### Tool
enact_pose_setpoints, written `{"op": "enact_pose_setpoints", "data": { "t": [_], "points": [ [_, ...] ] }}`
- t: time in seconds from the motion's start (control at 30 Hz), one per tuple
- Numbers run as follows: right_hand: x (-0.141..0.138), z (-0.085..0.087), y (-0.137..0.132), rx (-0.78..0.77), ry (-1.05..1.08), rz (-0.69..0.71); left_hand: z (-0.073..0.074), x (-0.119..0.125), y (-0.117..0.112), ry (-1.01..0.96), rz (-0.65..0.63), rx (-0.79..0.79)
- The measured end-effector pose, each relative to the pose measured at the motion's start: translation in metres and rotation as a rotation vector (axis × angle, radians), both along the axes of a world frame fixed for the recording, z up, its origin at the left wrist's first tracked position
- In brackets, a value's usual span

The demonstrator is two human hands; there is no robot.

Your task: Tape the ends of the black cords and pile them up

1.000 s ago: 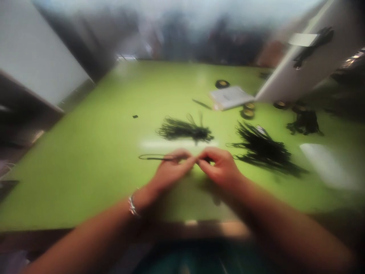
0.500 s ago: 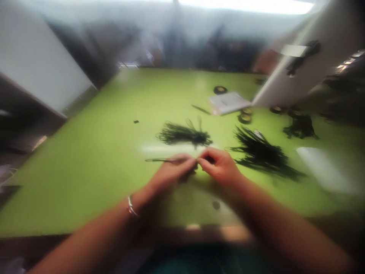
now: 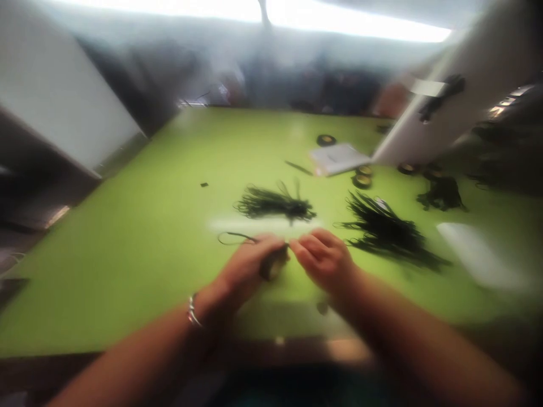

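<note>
My left hand (image 3: 250, 263) is closed on a thin black cord (image 3: 237, 234), whose loop sticks out to the left over the table. Under its fingers is a dark round thing with a pale middle (image 3: 271, 267), which looks like a roll of black tape. My right hand (image 3: 324, 257) is pinched close to the left fingertips, at a small dark end between the hands. What its fingers hold is too blurred to make out. Just beyond the hands lies a bundle of looped black cords (image 3: 274, 203). A bigger pile of black cords (image 3: 388, 232) lies to the right.
On the green table (image 3: 139, 243) are black tape rolls with yellow cores (image 3: 362, 180), a white notepad (image 3: 339, 158), a pen (image 3: 298, 168) and a small black scrap (image 3: 204, 185). A pale panel (image 3: 416, 124) stands at the right, near another dark bundle (image 3: 442, 192).
My hands have tilted and moved slightly down, and the right fingers have curled in more. The dark round thing under my left hand shows more, and the cord's loop looks wider.
</note>
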State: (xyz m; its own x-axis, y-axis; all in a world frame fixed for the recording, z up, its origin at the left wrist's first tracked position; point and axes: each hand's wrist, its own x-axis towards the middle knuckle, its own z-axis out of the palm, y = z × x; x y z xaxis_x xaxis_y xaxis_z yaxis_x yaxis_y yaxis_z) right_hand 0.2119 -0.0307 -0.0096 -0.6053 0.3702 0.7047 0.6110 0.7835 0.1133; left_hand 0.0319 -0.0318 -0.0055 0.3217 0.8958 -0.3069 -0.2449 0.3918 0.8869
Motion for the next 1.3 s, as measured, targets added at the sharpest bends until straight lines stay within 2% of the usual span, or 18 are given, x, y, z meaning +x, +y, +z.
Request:
{"op": "enact_pose_setpoints", "data": {
  "t": [0.07, 0.13, 0.27, 0.37, 0.43, 0.5, 0.6, 0.7, 0.8, 0.9, 1.0, 1.13, 1.3],
  "points": [
    [0.000, -0.003, 0.003, -0.036, 0.027, 0.020, 0.001, 0.001, -0.001, 0.050, 0.008, 0.011],
    [0.002, -0.005, 0.006, -0.158, 0.129, 0.053, 0.003, 0.000, -0.001, 0.160, 0.023, 0.086],
    [0.002, -0.002, 0.006, -0.586, 0.354, 0.097, 0.005, -0.004, 0.003, 0.423, 0.081, 0.387],
    [0.001, 0.002, 0.002, -0.823, 0.321, 0.037, 0.004, -0.004, 0.006, 0.548, 0.089, 0.602],
    [0.001, 0.003, 0.000, -0.877, 0.284, -0.009, 0.002, -0.002, 0.006, 0.566, 0.043, 0.626],
    [0.002, 0.003, 0.000, -0.891, 0.275, -0.026, 0.001, 0.000, 0.005, 0.531, -0.018, 0.540],
    [0.006, 0.002, 0.003, -0.813, 0.299, -0.002, 0.001, 0.001, 0.004, 0.393, -0.088, 0.345],
    [0.008, 0.001, 0.006, -0.573, 0.290, 0.027, 0.001, -0.002, 0.004, 0.255, -0.180, 0.232],
    [0.009, 0.002, 0.008, -0.379, 0.157, 0.071, -0.001, -0.005, 0.006, 0.249, -0.223, 0.189],
    [0.010, 0.005, 0.009, -0.268, 0.057, 0.075, -0.002, -0.007, 0.006, 0.258, -0.168, 0.156],
    [0.011, 0.007, 0.008, -0.172, 0.033, 0.019, 0.000, -0.008, 0.005, 0.207, -0.115, 0.096],
    [0.012, 0.004, 0.005, -0.061, 0.024, -0.010, 0.003, -0.009, 0.003, 0.134, -0.102, 0.129],
    [0.009, -0.002, 0.006, -0.048, 0.038, 0.043, 0.003, -0.006, 0.001, 0.150, -0.036, 0.045]
  ]
}}
